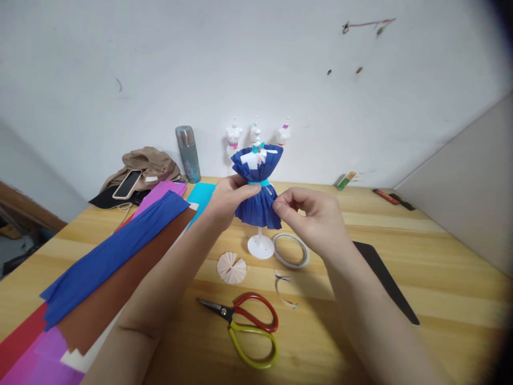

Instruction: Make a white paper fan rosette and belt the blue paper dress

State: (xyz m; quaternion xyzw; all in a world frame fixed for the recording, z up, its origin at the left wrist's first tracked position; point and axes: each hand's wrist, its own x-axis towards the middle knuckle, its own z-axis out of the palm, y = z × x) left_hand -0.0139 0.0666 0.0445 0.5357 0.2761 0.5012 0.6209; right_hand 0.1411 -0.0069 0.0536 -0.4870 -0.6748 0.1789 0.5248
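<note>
A small white dress form [261, 246] stands upright on its round base, wearing a pleated blue crepe-paper dress [258, 209]. A light blue band [259, 183] circles the waist, and a teal bow [257, 148] sits at the neck. My left hand [230, 200] is closed around the dress at the waist, its thumb lying across the front below the band. At the right edge of the skirt, my right hand [306, 214] pinches the paper between thumb and forefinger. A roll of double-sided tape [306, 258] lies right of the base.
Red-and-yellow scissors [225, 311], a pleated pale paper disc [231, 268] and tape scraps [285, 299] lie in front. Coloured paper sheets [120, 251] cover the left side. Behind are a thermos [188, 155], a phone [127, 184], several white forms [233, 136] and a glue stick [346, 181].
</note>
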